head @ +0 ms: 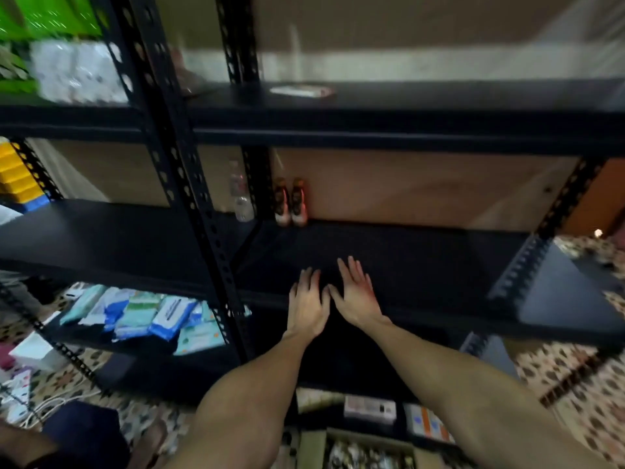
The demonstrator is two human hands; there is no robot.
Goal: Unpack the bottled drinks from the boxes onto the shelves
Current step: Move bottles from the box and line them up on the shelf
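Observation:
Two small bottled drinks (291,206) with orange and dark labels stand side by side at the back left of the black middle shelf (422,258). My left hand (308,304) and my right hand (355,294) reach out over the front of that shelf, side by side, fingers straight and holding nothing. They are well in front of the two bottles. A cardboard box (358,450) holding several bottles sits low at the bottom edge of the view, between my forearms.
A clear water bottle (240,198) stands on the neighbouring shelf left of the black upright post (189,184). Wet-wipe packs (152,316) fill the lower left shelf. Small boxes (370,409) lie on the bottom shelf. Patterned floor lies on both sides.

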